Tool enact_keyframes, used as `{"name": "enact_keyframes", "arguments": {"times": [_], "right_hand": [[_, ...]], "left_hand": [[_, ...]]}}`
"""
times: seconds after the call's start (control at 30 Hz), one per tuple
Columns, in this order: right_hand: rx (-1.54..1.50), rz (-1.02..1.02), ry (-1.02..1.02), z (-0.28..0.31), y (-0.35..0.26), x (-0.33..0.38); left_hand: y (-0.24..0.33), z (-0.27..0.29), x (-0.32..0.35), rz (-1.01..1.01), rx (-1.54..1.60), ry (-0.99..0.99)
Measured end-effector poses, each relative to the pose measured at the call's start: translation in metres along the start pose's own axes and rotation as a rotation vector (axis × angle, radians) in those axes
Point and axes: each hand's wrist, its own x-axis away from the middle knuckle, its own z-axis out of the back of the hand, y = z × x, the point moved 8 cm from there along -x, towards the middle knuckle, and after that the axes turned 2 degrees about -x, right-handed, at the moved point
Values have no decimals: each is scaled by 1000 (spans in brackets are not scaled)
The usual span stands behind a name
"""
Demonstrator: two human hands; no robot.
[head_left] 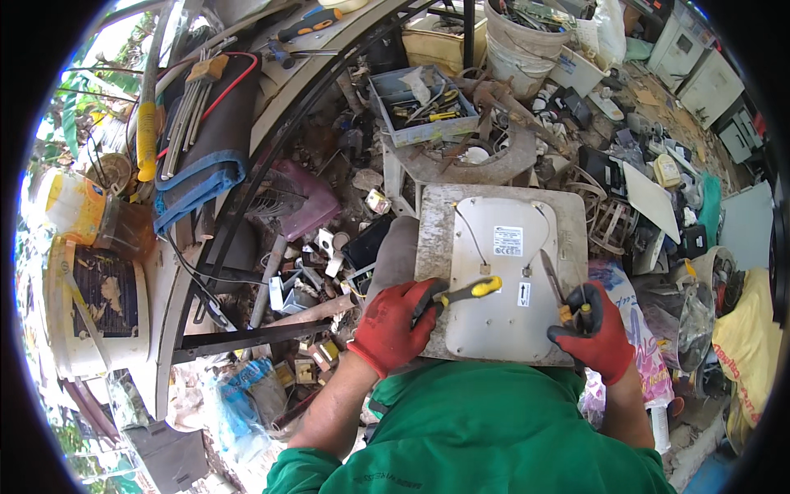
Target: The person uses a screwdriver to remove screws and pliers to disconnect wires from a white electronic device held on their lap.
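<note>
A flat metal panel with rounded corners, two labels and thin cables lies on a worn, dirty square board over my lap. My left hand, in a red glove with black fingers, is closed round a screwdriver at the panel's left edge. The yellow and black handle of this screwdriver points right across the panel. At the right edge my right hand, gloved alike, grips a tool with a long grey blade and a yellowish handle. A second thin yellow-ended piece shows among those fingers; its kind is unclear.
A table on the left bears a rolled dark cloth and tools. Ahead, a grey tray of tools rests on a stool, near a white bucket. Scrap covers the ground; plastic bags lie right.
</note>
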Motion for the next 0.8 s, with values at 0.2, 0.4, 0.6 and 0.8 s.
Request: {"name": "enact_keyframes", "arguments": {"times": [0.2, 0.4, 0.6, 0.8], "right_hand": [[-110, -103, 5, -2, 15, 7], [-182, -29, 57, 19, -6, -11], [221, 130, 84, 70, -42, -122], [471, -159, -184, 47, 25, -267]], "left_hand": [[27, 15, -12, -217, -153, 112], [19, 68, -76, -311, -222, 255], [-48, 84, -197, -15, -249, 338], [-121, 26, -245, 194, -129, 278]]}}
